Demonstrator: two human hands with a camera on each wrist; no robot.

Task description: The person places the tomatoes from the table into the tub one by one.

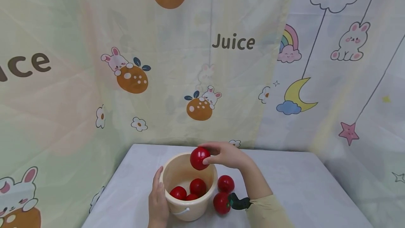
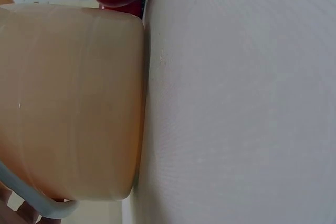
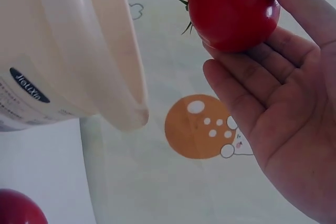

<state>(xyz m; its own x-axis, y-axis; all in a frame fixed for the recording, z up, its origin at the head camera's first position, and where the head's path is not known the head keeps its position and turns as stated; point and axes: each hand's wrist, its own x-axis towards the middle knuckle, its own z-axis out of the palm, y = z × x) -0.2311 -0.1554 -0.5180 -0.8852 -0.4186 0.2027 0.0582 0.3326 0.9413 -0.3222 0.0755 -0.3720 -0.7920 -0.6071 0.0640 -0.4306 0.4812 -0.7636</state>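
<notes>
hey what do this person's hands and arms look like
The left hand and right hand wear no gloves. A pale yellow sleeve shows on the right arm, with a dark curved attachment by its edge.

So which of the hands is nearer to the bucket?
The left. The left hand rests against the left side of the bucket, while the right hand holds a tomato above rim height, not touching the bucket.
</notes>
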